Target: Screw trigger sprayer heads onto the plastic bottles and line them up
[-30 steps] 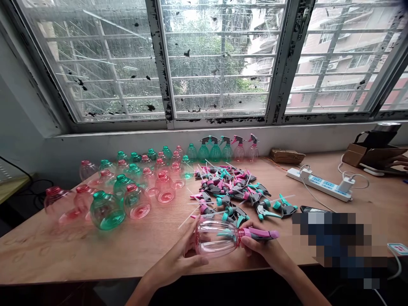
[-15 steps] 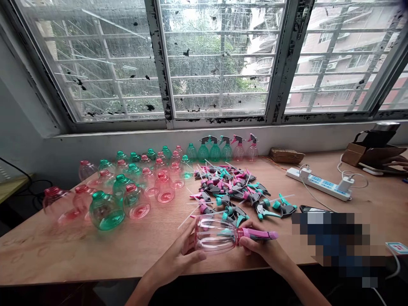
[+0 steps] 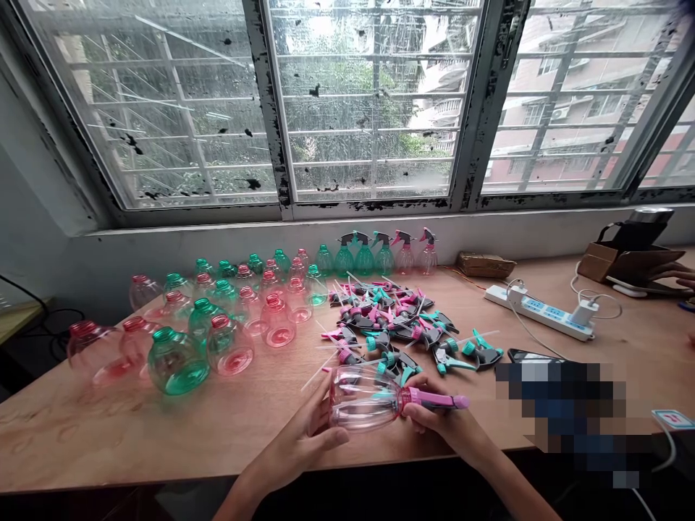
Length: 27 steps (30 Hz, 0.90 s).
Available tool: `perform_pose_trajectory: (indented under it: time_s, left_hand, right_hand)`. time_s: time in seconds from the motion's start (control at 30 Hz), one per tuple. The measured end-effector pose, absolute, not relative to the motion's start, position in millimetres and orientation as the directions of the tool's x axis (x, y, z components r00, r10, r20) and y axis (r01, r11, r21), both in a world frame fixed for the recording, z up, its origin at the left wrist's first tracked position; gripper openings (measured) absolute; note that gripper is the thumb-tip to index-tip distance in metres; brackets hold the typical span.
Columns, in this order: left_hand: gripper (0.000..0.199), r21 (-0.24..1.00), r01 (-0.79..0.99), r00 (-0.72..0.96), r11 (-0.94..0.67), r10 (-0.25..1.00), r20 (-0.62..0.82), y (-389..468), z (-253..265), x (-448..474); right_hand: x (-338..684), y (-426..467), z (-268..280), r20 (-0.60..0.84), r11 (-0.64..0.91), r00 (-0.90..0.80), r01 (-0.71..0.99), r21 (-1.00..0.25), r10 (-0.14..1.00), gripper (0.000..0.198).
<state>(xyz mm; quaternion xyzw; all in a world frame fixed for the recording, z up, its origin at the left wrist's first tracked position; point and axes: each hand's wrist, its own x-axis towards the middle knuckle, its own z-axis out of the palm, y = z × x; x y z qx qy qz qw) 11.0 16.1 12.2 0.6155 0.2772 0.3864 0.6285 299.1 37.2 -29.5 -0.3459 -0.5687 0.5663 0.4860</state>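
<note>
A clear pink spray bottle lies on its side in the air near the table's front edge, its neck to the right. My left hand is closed around its base end. At the neck, the fingers of my right hand grip the collar of a pink trigger sprayer that sits on the bottle mouth. Just behind the bottle spreads a heap of trigger sprayers in pink, teal and black, with white dip tubes sticking out.
Many open pink and green bottles stand at the left. Against the wall is a row of bottles with sprayers fitted. To the right are a white power strip, a brown package, a phone and another person's hand.
The whole view has shifted slightly. Both hands keep the same grip on the pink bottle and its sprayer, with little visible movement.
</note>
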Motion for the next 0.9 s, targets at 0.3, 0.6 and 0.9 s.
perform_pose_trajectory:
  time_s: [0.3,0.6,0.9]
  left_hand:
    - [0.109,0.989,-0.129,0.569,-0.072,0.812,0.133,16.0,9.9,8.8]
    - [0.100,0.989,-0.138,0.575,-0.049,0.809,0.120,18.0,8.1,10.0]
    - [0.104,0.985,-0.168,0.587,-0.046,0.798,0.138,17.2,8.4,10.7]
  right_hand:
    - [296.2,38.0,-28.4,0.137,0.062,-0.280,-0.260,-0.963,0.950,0.030]
    - [297.2,34.9,-23.2,0.166,0.106,-0.261,-0.231,-0.967,0.951,0.027]
    - [297.1,33.5,-20.4,0.140,0.083,-0.276,-0.206,-0.975,0.951,0.029]
